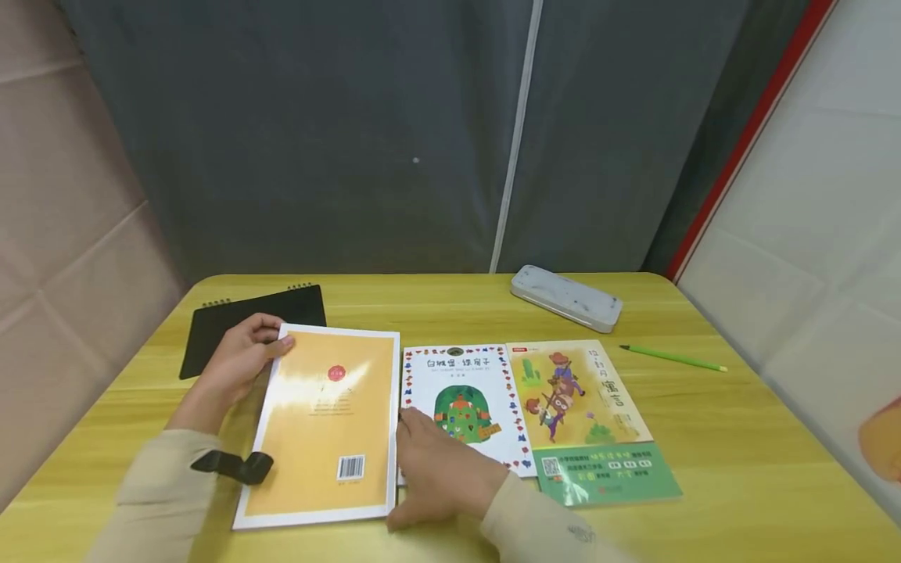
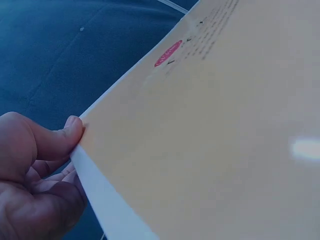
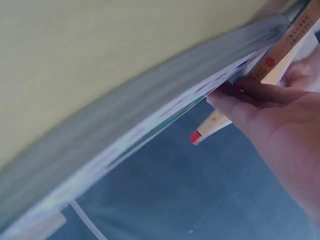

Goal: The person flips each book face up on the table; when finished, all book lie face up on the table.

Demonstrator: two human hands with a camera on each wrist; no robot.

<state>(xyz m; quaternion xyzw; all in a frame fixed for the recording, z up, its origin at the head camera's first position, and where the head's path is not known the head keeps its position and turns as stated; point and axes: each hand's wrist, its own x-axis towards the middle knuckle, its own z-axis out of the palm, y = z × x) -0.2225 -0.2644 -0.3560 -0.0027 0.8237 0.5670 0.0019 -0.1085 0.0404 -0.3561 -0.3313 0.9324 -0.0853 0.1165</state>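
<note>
A book with a yellow back cover and white border (image 1: 320,438) is face down at the left, with a barcode and a red round mark. My left hand (image 1: 242,352) pinches its upper left corner, thumb on the cover; in the left wrist view that corner stands lifted in the hand. My right hand (image 1: 439,465) lies along the book's right edge, fingers fairly straight; in the right wrist view they touch its printed spine (image 3: 290,40). Beneath that hand is a white illustrated book (image 1: 468,367), partly covered. Beside it sits a yellow-and-green picture book (image 1: 598,469).
Behind the left hand lies a black spiral notebook (image 1: 204,336), partly hidden. A grey-white pencil case (image 1: 566,299) is at the back right of the wooden table (image 1: 422,313), and a green pencil (image 1: 672,358) lies in front of it. A dark curtain (image 1: 317,156) hangs behind.
</note>
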